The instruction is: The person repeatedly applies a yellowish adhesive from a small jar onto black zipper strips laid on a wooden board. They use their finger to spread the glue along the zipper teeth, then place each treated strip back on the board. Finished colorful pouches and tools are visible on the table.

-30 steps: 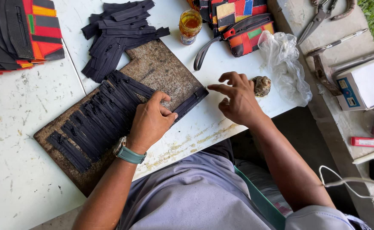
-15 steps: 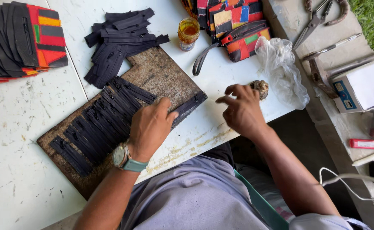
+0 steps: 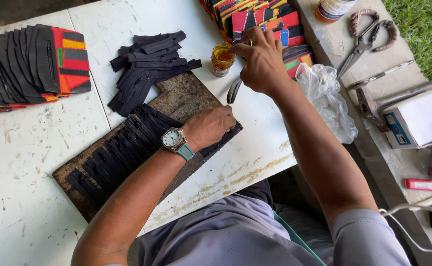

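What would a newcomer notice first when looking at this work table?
Probably the row of black strips laid side by side on a dark board in the middle of the white table, with the left hand pressing on their end. Next, the right hand reaching to a small jar of amber liquid at the far side. Bright red, orange and black patterned pieces are stacked at the far left.

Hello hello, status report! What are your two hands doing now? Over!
Left hand pressing row of black strips on dark board. Right hand at small amber glass jar, fingers pinched. Nothing in between.
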